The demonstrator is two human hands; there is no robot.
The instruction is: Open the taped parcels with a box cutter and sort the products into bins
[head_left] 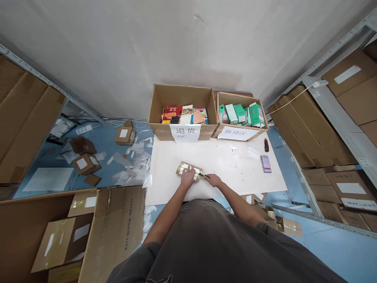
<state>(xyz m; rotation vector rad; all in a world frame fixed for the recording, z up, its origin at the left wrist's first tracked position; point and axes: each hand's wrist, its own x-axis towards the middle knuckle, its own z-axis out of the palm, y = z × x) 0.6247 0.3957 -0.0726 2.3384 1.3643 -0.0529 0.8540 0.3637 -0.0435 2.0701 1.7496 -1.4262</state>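
Note:
A small cardboard box (183, 165) with clear tape and a white label lies flat near the front of the white table. My left hand (187, 176) rests over its top with the fingers bent on it, gripping it against the table. In my right hand (214, 180) is a dark utility knife (206, 175), the fingers wrapped round the handle. The knife's tip meets the box's right end; how deep the blade sits cannot be made out.
Behind stand a carton of books (185, 135) and a carton of green boxes (232, 135). A red utility knife (266, 145) and a blurred phone-sized item (265, 164) lie right. A large carton (118, 224) holds parcels; paper scraps (135, 161) litter the floor.

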